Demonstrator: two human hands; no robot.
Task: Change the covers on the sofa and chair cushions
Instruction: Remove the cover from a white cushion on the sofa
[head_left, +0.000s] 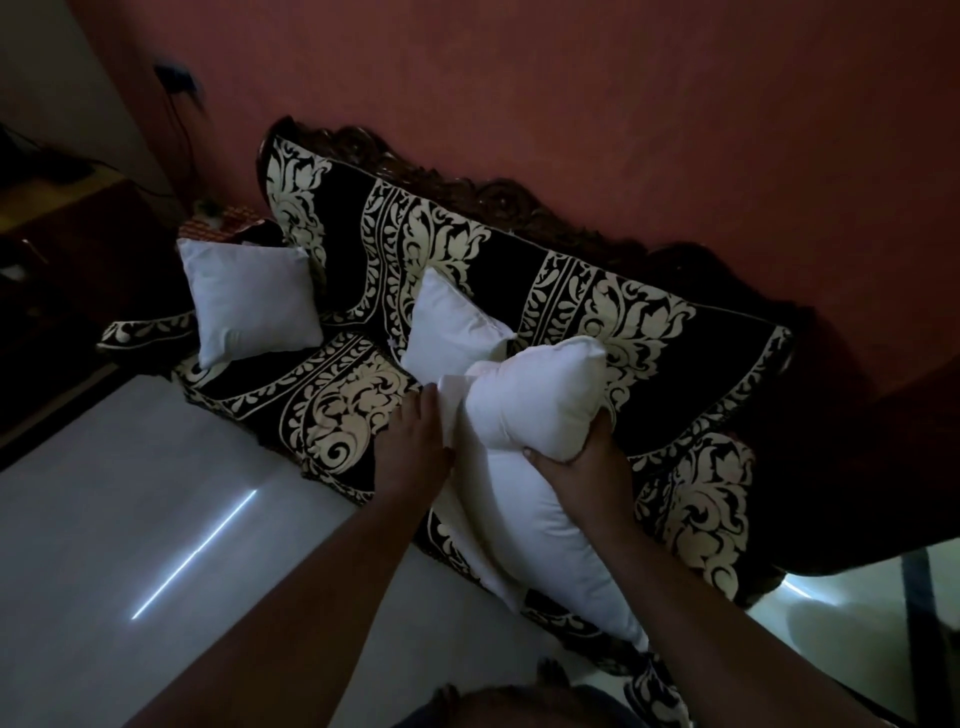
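Both bare forearms extended forward. Left hand — fingers straight, pressed flat against white fabric. Right hand — fingers and thumb curled, gripping white fabric from below.

Three white cushions show: one cushion at the sofa's left end, one middle cushion leaning on the backrest, and one held cushion over the seat's front edge; one sofa carries them, draped in black cloth with cream leaf patterns. Two hands are on that third cushion, one left hand and one right hand; one white cover shows loose at the left hand's fingertips; one bright streak lies on the floor.
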